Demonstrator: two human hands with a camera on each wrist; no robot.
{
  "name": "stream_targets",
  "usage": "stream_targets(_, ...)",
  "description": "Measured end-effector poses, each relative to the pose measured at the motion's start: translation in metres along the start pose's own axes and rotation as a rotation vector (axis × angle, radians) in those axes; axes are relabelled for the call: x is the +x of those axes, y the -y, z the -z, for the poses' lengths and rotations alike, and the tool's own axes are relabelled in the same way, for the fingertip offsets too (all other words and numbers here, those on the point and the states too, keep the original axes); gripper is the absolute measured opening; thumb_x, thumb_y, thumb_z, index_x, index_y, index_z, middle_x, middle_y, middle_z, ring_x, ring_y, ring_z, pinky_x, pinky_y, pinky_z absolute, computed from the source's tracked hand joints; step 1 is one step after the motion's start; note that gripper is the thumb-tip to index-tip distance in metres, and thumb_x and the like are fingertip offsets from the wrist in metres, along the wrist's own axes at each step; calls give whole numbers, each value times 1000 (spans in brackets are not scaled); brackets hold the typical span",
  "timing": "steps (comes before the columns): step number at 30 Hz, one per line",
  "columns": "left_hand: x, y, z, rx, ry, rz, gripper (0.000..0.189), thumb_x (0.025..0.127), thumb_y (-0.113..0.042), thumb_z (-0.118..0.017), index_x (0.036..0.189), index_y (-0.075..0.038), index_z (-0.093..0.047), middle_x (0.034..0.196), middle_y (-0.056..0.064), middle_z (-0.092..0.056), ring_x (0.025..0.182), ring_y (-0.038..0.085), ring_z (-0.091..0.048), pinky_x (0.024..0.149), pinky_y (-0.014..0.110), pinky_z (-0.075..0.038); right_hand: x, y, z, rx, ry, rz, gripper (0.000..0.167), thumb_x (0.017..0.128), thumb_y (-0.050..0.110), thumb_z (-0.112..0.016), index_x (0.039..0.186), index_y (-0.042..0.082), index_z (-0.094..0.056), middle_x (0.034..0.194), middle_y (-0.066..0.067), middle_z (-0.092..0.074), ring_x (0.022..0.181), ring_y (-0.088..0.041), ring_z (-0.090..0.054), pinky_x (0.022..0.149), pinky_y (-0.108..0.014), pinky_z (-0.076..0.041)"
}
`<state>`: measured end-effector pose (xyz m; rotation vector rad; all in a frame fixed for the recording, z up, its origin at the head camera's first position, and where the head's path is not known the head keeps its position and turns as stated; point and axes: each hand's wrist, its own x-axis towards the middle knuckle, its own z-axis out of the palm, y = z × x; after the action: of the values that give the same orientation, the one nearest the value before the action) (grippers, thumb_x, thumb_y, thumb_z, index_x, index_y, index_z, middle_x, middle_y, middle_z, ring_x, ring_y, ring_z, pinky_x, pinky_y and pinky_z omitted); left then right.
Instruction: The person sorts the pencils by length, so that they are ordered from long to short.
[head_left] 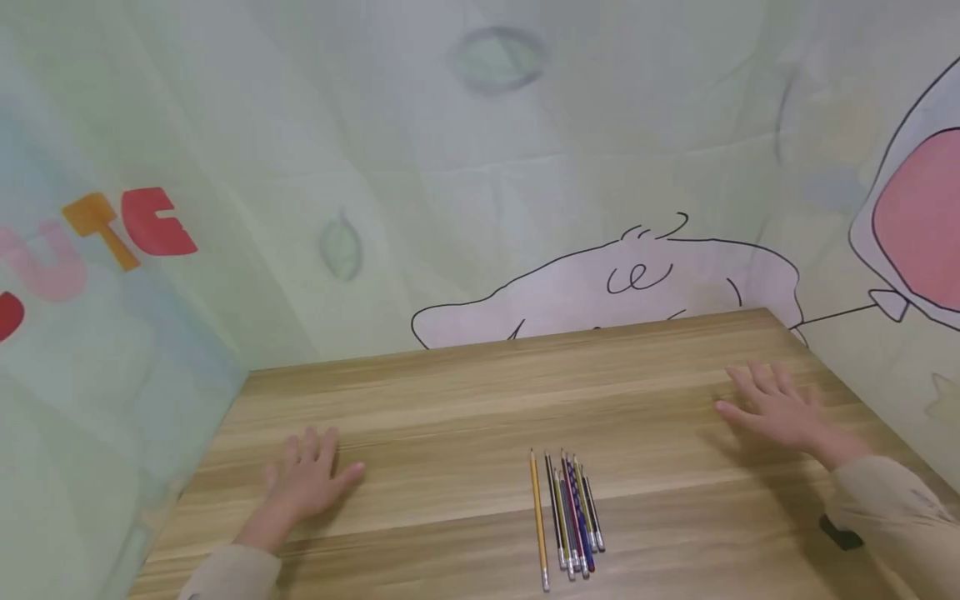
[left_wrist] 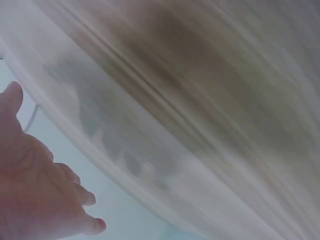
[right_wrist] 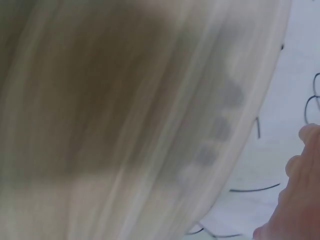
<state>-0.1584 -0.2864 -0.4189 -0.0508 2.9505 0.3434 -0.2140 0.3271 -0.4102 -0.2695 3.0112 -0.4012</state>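
Observation:
Several pencils (head_left: 576, 517) lie in a loose bundle near the front middle of the wooden table, points toward the far edge. Just left of them, slightly apart, is a longer yellow pencil (head_left: 538, 521). My left hand (head_left: 306, 482) is over the table's left part, fingers spread and holding nothing; the left wrist view shows the same hand (left_wrist: 37, 185) with its fingers extended. Over the right part is my right hand (head_left: 776, 410), also spread and without anything in it. Only part of that hand (right_wrist: 297, 192) appears at the right wrist view's edge. Both hands are well apart from the pencils.
The wood-grain table (head_left: 420, 417) meets a printed cloth backdrop (head_left: 390, 167) at its back and sides. A small black object (head_left: 840, 532) is partly visible beside the right sleeve (head_left: 888, 500).

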Motion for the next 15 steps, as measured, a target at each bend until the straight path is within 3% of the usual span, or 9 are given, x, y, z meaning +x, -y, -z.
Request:
stream_targets(3,0,-10,0,-8,-17,-30,88,82,-63,-36,139,-1,-12,141,33,0,126,54,4,89,73,5,2,10,0,26,-8,22,77,86,58,-36,142,15,-6,145,-24,6,128,-48,15,85,-75,4)
stream_targets(9,0,-35,-2,15,-128,-122,81,86,-56,-39,139,-1,-14,142,30,-9,128,51,-6,91,73,-5,7,32,0,92,-57,103,77,85,51,-45,142,11,-11,144,-26,2,129,-48,11,87,-75,-1)
stream_targets(15,0,-58,-3,13,-214,-197,75,86,-45,-48,138,1,-19,142,25,-19,130,44,-16,95,68,-13,12,50,4,146,-132,190,82,80,43,-59,140,5,-18,143,-29,-7,128,-52,-2,89,-73,-7)
